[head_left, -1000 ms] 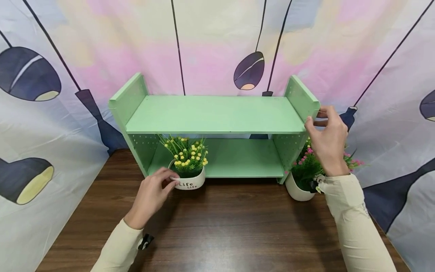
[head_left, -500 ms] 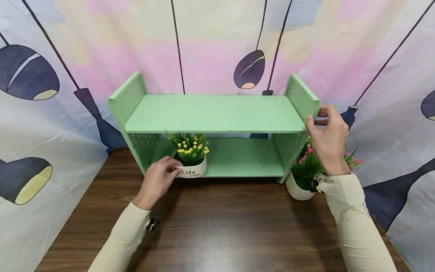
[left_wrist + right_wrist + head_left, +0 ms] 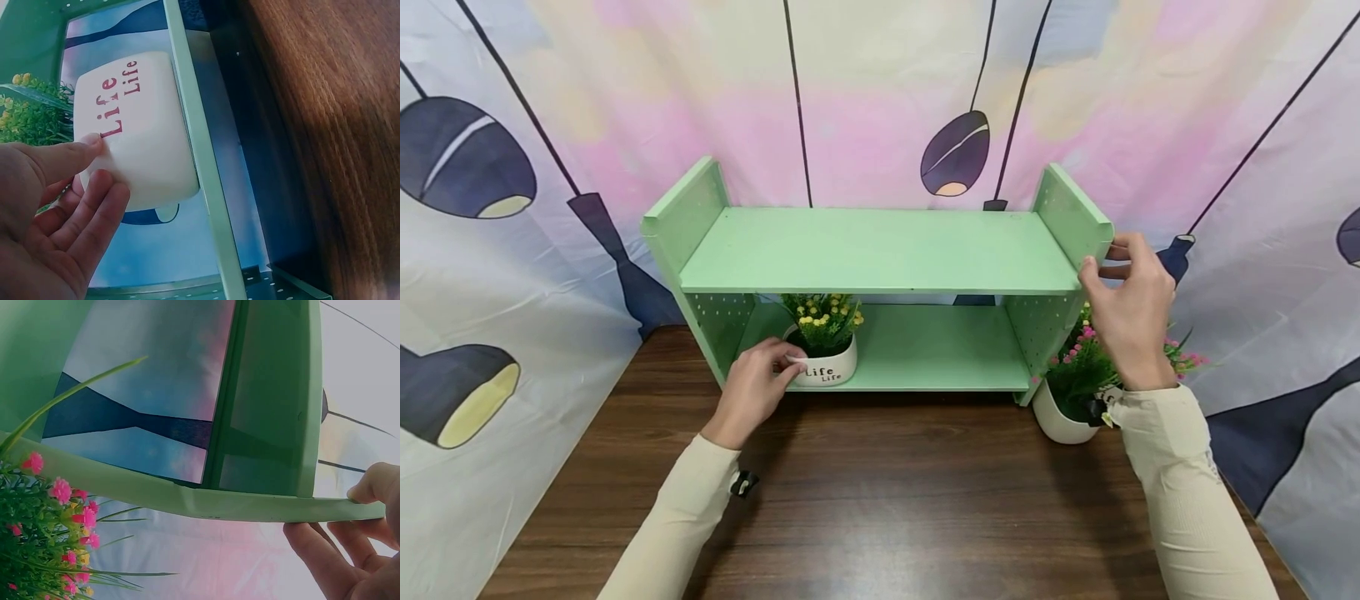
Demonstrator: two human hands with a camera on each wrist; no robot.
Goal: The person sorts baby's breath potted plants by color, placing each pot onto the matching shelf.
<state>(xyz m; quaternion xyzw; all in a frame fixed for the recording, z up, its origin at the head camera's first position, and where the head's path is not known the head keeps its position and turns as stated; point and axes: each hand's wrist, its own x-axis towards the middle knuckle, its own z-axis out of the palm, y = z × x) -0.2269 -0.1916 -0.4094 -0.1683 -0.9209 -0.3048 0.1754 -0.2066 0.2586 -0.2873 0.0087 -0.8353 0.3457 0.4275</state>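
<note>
A white flower pot (image 3: 827,371) marked "Life" holds a plant with yellow flowers at the left front of the green shelf's lower board (image 3: 940,350). My left hand (image 3: 756,379) pinches the pot's left rim, thumb on the outer wall. In the left wrist view the pot's base (image 3: 190,150) is right at the board's front edge. My right hand (image 3: 1131,304) grips the front edge of the shelf's right side panel (image 3: 1075,212), thumb on the inner face and fingers outside, as the right wrist view also shows.
A second white pot (image 3: 1060,421) with pink flowers (image 3: 60,490) stands on the wooden table (image 3: 895,500), outside the shelf's right side and partly behind my right wrist. A patterned curtain (image 3: 880,100) hangs behind the shelf.
My left hand has moved the yellow-flowered pot up and back, from in front of the shelf onto its lower board. The right hand has kept its hold on the side panel.
</note>
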